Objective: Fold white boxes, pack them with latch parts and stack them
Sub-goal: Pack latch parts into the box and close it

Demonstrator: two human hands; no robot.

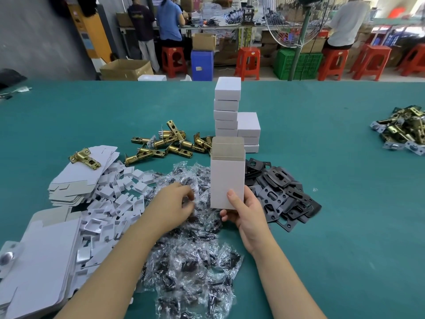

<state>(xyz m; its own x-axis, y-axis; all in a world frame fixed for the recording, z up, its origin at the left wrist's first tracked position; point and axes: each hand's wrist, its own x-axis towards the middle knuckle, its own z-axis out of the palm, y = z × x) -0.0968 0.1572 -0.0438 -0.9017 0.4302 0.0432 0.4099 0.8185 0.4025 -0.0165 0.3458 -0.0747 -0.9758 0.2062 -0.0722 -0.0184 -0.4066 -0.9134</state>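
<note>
My right hand (245, 210) grips the bottom of an upright white box (227, 178) whose top flap stands open. My left hand (174, 203) reaches into a heap of clear screw packets (193, 256), fingers curled at a packet; the hand is blurred. Behind the box rises a tall stack of closed white boxes (227, 107) with a shorter stack (248, 130) beside it. Brass latch bolts (170, 143) lie in a pile to the left of the stacks. Black strike plates (282, 194) lie to the right of the box.
Flat unfolded box blanks (85, 171) and small white card inserts (119, 199) cover the left of the green table (345, 226). Another pile of latches (402, 130) sits at the far right. People work at benches behind, among red stools and a fan.
</note>
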